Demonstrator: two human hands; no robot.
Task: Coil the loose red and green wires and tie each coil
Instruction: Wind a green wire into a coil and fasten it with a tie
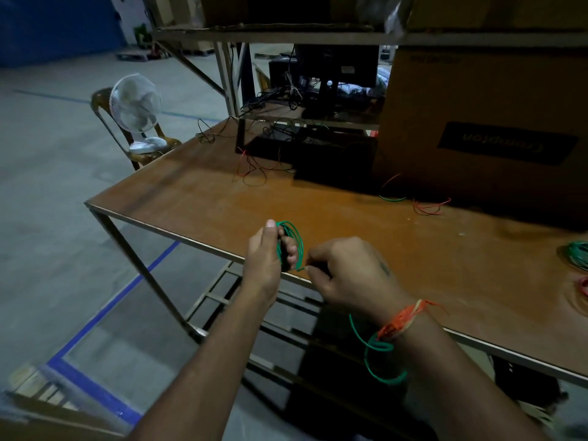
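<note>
Curled around a small coil of thin green wire [288,245] above the table edge [165,229], the left hand [264,259] grips it; light, springy. Right hand [346,272] pinches the loose tail; hold there.

Dim indoor light, deep shadow under shelf [350,36]; table [366,218] brighter in middle (edges bent, corners blurred).

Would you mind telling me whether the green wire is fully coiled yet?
Not fully. The left hand grips several wound loops of green wire, but a loose tail hangs below the right hand.
</note>
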